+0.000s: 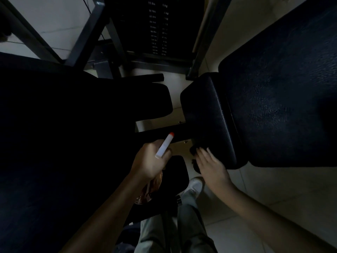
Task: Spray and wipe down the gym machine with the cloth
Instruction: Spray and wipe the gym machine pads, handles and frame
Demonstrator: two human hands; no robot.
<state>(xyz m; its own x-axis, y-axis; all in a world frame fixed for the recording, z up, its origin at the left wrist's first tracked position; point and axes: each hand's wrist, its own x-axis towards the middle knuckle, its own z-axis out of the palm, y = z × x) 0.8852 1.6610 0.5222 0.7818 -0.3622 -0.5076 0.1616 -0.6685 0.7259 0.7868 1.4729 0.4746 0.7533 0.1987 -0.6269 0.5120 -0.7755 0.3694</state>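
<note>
Hiding beneath right hand [212, 166], dark cloth [193, 150].

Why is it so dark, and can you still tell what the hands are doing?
Head view: dim and underexposed; the left cushion is near black, while the pad catches faint light. The left hand grips a spray bottle, its white nozzle clearest; the right hand presses a dark cloth, barely distinct. The weight labels are blurred.
</note>
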